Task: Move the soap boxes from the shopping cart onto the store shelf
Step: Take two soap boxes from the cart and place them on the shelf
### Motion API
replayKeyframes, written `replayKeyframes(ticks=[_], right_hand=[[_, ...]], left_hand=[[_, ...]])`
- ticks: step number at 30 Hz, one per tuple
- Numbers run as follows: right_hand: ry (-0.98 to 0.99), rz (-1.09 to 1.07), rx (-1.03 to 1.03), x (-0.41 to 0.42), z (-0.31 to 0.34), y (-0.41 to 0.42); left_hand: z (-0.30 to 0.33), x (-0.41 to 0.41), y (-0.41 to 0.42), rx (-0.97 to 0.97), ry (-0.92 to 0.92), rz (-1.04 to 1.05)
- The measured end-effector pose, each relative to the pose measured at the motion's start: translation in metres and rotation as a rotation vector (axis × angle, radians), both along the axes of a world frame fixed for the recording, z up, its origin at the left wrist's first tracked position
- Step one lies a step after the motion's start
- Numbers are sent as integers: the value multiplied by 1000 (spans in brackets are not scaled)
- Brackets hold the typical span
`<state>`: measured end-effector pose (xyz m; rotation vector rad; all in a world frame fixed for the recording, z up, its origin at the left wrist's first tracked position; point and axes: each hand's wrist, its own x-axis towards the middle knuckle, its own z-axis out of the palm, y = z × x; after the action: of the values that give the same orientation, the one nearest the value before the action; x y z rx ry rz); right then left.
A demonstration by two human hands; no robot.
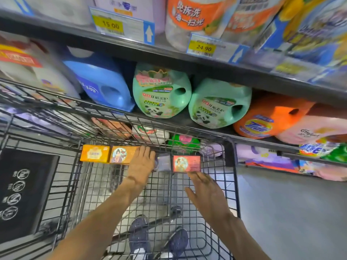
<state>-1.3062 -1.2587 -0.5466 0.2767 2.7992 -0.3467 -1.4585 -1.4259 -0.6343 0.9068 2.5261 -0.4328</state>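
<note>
Wire cart floor: both hands spread flat; left hand on tan box, right hand touching red box.

Ahead of me stand a blue detergent jug, two green panda jugs side by side, and an orange Tide jug. Yellow price tags hang above. My dark shoes show below.

The cart holds four soap boxes: one yellow box, one orange box, one grey box, one red box. Behind stand two green jugs, one blue jug, one orange jug. Two price tags show.
</note>
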Motion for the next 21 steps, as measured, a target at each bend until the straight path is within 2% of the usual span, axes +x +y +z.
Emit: replayKeyframes(ticks=[4, 9, 12, 14, 17, 18, 20, 21], right_hand=[[45, 27, 121, -11, -15, 4], [-108, 84, 243, -27, -52, 14], [-239, 18, 165, -46, -68, 21], [-357, -138, 31, -63, -75, 24], [-411, -120, 48, -74, -89, 30], [-405, -118, 52, -73, -92, 30], [-285, -211, -81, -69, -92, 32], [-240, -174, -25, -66, -89, 30]], left_hand=[[-1, 10, -9, 120, -42, 27], [-20, 23, -24, 222, -94, 48], [-16, 36, -36, 322, -97, 59], [-9, 43, -46, 410, -98, 103], [0, 54, -69, 509, -177, 249], [3, 58, -77, 536, -198, 285], [10, 64, -93, 588, -227, 335], [13, 66, -100, 616, -243, 355]])
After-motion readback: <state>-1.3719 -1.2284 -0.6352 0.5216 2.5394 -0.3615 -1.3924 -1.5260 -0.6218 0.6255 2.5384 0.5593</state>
